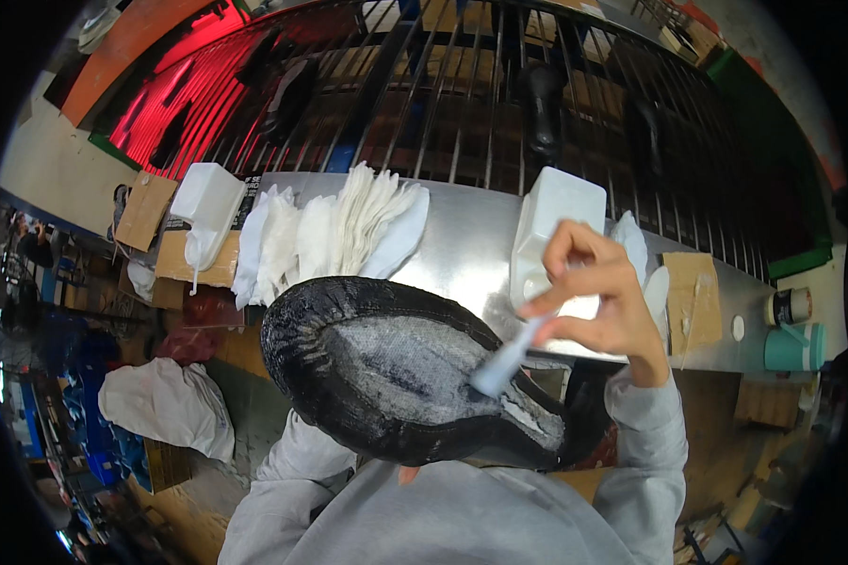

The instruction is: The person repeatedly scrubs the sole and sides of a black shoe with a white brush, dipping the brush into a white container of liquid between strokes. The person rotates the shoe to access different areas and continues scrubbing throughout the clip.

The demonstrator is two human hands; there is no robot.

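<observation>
A black shoe upper pulled over a last lies sole-up before me, its toe to the left and heel to the right. Its grey, fibrous underside faces me, framed by the folded black edge. My left hand supports it from beneath; only a fingertip shows below the near edge, and the rest is hidden. Between the thumb and fingers of my right hand is a small whitish brush, a little blurred. Its bristles meet the underside near the narrow heel end.
Beyond the shoe runs a metal bench with white fabric pieces, a white tub and a white tray. Behind it, a rack of metal rods carries black shoes. A teal mug stands far right.
</observation>
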